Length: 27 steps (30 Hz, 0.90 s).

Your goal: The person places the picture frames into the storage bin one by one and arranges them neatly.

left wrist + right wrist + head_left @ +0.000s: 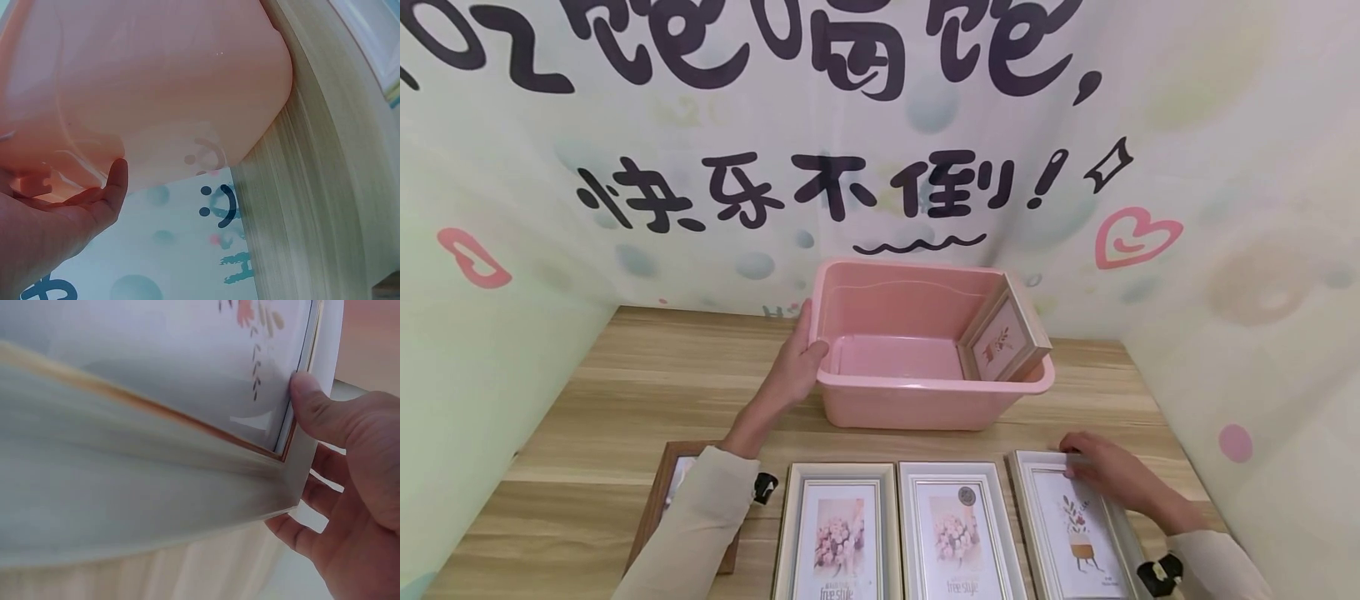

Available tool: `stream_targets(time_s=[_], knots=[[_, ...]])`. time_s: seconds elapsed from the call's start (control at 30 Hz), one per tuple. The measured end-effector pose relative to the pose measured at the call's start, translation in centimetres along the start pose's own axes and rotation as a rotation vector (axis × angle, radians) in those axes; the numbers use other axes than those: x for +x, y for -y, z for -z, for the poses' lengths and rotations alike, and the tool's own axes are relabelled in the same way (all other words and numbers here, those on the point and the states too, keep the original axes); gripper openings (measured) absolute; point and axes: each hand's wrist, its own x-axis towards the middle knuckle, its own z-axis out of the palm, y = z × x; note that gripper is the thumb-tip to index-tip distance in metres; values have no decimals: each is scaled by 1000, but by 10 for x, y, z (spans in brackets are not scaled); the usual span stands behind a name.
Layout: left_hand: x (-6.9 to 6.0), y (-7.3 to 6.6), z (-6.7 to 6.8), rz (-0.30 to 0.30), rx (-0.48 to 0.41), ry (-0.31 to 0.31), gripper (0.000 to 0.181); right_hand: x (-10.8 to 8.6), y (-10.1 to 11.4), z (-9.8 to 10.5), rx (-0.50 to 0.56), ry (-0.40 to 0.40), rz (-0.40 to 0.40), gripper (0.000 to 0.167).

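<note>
Head view: one frame (1002, 340) leans inside the pink bin (910, 407), while three frames (838, 537) on the table (1097, 396) and a fourth frame (1078, 533) remain outside; left wrist view: the left hand (62, 219) grips the bin; right wrist view: the right hand (365, 469) pinches the fourth frame.

Wood-grain table (587, 400): pink tub (910, 408), brown frame (662, 483), three pale frames (957, 533) in row.
</note>
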Motion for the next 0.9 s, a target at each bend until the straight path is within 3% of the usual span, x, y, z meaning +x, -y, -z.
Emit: stream_targets(time_s=[0.13,0.2,0.37,0.43,0.9], knots=[[0,0,0,-4,-5,-2,74,-1,-1,13,88,25,-13,20],[0,0,0,-7,-7,-2,74,-2,-2,21,106,0,19,23],[0,-1,0,-7,-7,-4,74,-5,-7,41,104,-172,190,38],[0,0,0,-7,-6,-1,74,-7,-8,51,122,-215,220,42],[1,2,-1,-2,1,-1,74,-28,8,113,138,-254,49,44]])
